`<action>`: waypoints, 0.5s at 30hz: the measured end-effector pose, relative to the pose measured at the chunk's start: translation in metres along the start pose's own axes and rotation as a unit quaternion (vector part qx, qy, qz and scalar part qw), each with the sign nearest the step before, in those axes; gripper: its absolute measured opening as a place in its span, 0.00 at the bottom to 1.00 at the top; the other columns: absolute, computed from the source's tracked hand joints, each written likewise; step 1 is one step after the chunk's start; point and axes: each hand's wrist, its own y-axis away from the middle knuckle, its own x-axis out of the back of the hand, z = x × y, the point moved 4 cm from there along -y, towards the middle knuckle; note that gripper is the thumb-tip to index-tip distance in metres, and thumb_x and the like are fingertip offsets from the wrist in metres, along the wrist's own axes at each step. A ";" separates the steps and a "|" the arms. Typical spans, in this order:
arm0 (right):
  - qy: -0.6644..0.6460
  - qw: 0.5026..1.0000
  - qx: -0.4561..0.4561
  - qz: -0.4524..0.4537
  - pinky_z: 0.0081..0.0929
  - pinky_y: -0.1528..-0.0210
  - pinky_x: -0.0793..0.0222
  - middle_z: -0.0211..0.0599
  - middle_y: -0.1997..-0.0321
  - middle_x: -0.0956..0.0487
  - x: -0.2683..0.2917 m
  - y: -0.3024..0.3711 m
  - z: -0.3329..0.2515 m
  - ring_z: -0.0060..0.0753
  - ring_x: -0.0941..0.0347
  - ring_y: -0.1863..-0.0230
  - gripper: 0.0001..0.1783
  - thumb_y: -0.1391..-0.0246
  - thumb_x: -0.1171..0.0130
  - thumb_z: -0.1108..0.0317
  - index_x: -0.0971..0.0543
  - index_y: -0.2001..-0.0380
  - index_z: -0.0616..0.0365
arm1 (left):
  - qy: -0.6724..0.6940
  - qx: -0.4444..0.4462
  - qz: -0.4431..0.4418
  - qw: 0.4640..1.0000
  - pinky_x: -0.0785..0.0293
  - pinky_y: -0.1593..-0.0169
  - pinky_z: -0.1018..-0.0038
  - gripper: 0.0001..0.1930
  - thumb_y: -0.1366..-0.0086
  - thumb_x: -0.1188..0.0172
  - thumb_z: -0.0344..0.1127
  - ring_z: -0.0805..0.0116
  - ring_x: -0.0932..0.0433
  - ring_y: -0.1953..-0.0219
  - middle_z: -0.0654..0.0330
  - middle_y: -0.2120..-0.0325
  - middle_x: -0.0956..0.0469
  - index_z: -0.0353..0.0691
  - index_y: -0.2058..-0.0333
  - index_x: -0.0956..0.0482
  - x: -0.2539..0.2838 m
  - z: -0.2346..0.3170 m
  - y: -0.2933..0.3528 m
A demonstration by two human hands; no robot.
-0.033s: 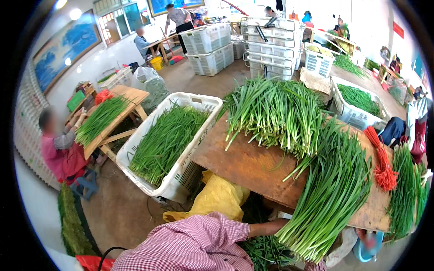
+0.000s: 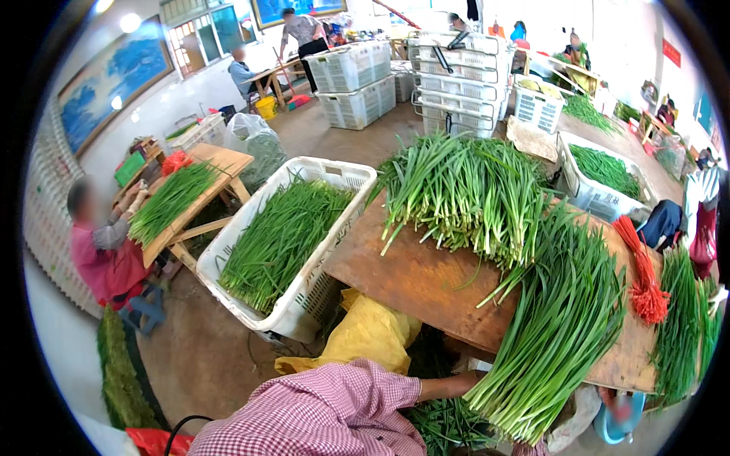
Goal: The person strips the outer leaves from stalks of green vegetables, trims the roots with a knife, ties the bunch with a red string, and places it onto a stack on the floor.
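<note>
A big loose bunch of garlic chives (image 2: pixel 559 319) lies over the right part of the brown wooden table (image 2: pixel 414 277), its pale stem ends hanging past the near edge. From the lower left my left forearm, in a red-and-white checked sleeve (image 2: pixel 334 406), reaches to the bunch. My left hand (image 2: pixel 468 382) goes in beneath the stems at their left side, and its fingers are hidden. Of my right arm only a bit of checked cuff (image 2: pixel 530 449) shows below the stem ends; the hand itself is out of sight. A thick pile of chives (image 2: pixel 464 197) lies farther back on the table.
Left of the table stands a white crate (image 2: pixel 293 304) of chives, near a yellow sack (image 2: pixel 372 334). Red ties (image 2: pixel 648 292) and more chives (image 2: pixel 675 327) lie to the right. A blue basin (image 2: pixel 620 418) sits below. A co-worker (image 2: pixel 106 243) sits far left; stacked crates (image 2: pixel 456 83) stand behind.
</note>
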 end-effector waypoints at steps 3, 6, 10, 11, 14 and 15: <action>0.005 1.000 -0.011 -0.002 0.21 0.80 0.39 0.34 0.78 0.26 -0.002 0.000 0.011 0.23 0.35 0.81 0.10 0.52 0.49 0.63 0.27 0.75 0.59 | -0.043 0.083 0.096 0.991 0.38 0.49 0.68 0.27 0.42 0.50 0.50 0.58 0.33 0.52 0.50 0.53 0.31 0.33 0.51 0.34 0.005 0.018 -0.013; 0.007 1.000 -0.016 0.006 0.21 0.80 0.39 0.34 0.78 0.27 0.002 0.001 0.014 0.24 0.35 0.81 0.10 0.53 0.49 0.64 0.27 0.76 0.59 | 0.067 0.134 0.082 0.985 0.35 0.51 0.72 0.25 0.42 0.48 0.44 0.64 0.31 0.53 0.54 0.53 0.30 0.34 0.50 0.35 0.007 0.053 -0.003; 0.005 1.000 -0.005 0.013 0.22 0.79 0.39 0.34 0.79 0.27 0.001 0.003 0.002 0.24 0.35 0.81 0.09 0.54 0.48 0.64 0.27 0.77 0.60 | 0.394 0.109 0.132 0.903 0.33 0.53 0.74 0.21 0.40 0.49 0.38 0.70 0.28 0.57 0.55 0.54 0.30 0.35 0.49 0.35 0.007 0.052 0.000; 0.010 1.000 -0.012 0.016 0.22 0.79 0.39 0.34 0.80 0.27 0.003 0.008 0.007 0.24 0.35 0.81 0.09 0.54 0.47 0.65 0.27 0.78 0.60 | 0.507 0.097 0.130 0.846 0.32 0.53 0.74 0.21 0.40 0.49 0.38 0.70 0.28 0.57 0.56 0.54 0.30 0.36 0.49 0.35 0.003 0.054 -0.005; 0.016 0.999 -0.013 0.040 0.23 0.79 0.39 0.33 0.80 0.28 0.013 0.025 0.017 0.25 0.35 0.81 0.08 0.55 0.47 0.65 0.27 0.79 0.60 | 0.405 -0.016 0.108 0.908 0.32 0.52 0.73 0.20 0.41 0.48 0.34 0.69 0.29 0.57 0.58 0.54 0.30 0.37 0.50 0.35 0.017 0.050 -0.003; 0.013 0.998 0.002 0.061 0.23 0.79 0.39 0.33 0.80 0.28 0.020 0.029 0.020 0.25 0.35 0.81 0.08 0.56 0.46 0.66 0.27 0.79 0.60 | 0.489 0.042 0.102 0.865 0.32 0.52 0.73 0.20 0.42 0.47 0.33 0.69 0.29 0.57 0.58 0.55 0.30 0.37 0.50 0.35 0.025 0.028 -0.006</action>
